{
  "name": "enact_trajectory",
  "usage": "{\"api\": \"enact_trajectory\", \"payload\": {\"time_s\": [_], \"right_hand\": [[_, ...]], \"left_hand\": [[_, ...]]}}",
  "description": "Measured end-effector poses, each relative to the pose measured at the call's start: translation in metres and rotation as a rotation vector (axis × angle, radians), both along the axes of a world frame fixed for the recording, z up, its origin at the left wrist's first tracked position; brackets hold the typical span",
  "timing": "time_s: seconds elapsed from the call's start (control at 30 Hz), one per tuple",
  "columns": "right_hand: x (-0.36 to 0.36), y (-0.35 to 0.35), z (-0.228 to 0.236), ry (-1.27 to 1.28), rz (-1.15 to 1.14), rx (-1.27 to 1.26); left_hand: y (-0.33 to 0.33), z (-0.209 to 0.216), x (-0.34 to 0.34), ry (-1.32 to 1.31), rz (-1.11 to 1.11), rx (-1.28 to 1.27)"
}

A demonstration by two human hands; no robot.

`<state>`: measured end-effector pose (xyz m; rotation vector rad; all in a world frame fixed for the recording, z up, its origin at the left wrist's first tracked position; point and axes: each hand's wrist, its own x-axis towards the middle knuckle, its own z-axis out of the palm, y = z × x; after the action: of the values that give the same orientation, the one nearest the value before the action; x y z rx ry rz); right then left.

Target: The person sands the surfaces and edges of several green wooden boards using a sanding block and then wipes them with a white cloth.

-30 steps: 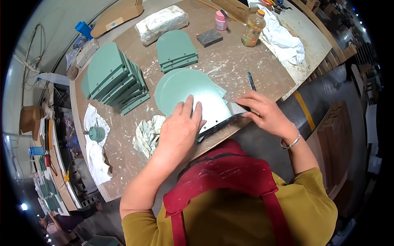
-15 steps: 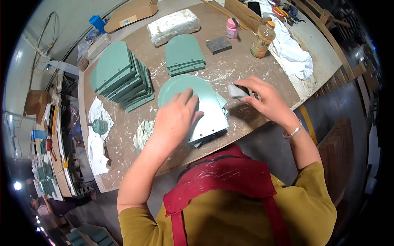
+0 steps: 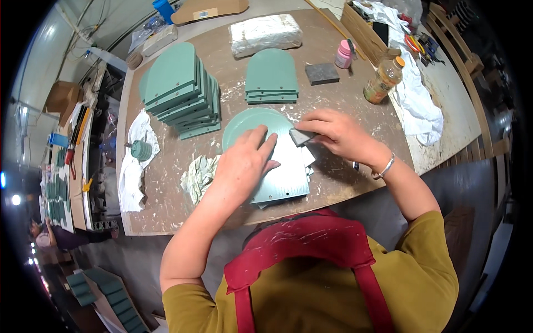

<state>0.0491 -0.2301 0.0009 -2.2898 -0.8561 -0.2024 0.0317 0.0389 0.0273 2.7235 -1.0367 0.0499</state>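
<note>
My left hand (image 3: 242, 166) rests flat, fingers spread, on a pale green round-ended panel (image 3: 287, 176) that lies on other panels near the table's front edge. My right hand (image 3: 344, 136) pinches a small grey sanding block (image 3: 301, 136) against the panel's right edge. Small holes run along the panel's straight near end. A crumpled pale cloth (image 3: 200, 178) lies left of my left forearm. Beyond my hands is a short stack of green panels (image 3: 271, 69). A taller stack of green panels (image 3: 175, 77) stands to its left.
A dark grey block (image 3: 322, 73), a pink bottle (image 3: 343, 54) and an orange-capped drink bottle (image 3: 383, 82) stand at the back right. A white wrapped bundle (image 3: 265, 34) lies at the back. White cloths (image 3: 417, 111) lie at both sides. Another person (image 3: 72, 234) is far left.
My right hand has moved left, bringing the sanding block onto the panel's edge. My left hand stays on the panel. The whole view has shifted and turned slightly.
</note>
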Motion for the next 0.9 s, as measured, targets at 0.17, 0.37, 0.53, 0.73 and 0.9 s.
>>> {"api": "enact_trajectory", "payload": {"time_s": [0.17, 0.37, 0.53, 0.73, 0.9], "right_hand": [[0.027, -0.015, 0.001, -0.026, -0.017, 0.002], [0.066, -0.005, 0.002, 0.036, 0.151, -0.027], [0.091, 0.010, 0.018, 0.233, 0.199, 0.037], [0.129, 0.025, 0.027, 0.182, 0.399, -0.163], [0.142, 0.042, 0.031, 0.316, 0.573, -0.183]], "left_hand": [[-0.002, 0.003, 0.000, 0.008, 0.016, -0.009], [-0.001, 0.005, -0.002, 0.047, 0.027, -0.048], [0.001, -0.004, -0.003, 0.021, 0.010, -0.093], [-0.002, 0.000, -0.008, 0.041, 0.050, -0.045], [-0.002, 0.000, -0.010, 0.043, 0.072, -0.042]]}}
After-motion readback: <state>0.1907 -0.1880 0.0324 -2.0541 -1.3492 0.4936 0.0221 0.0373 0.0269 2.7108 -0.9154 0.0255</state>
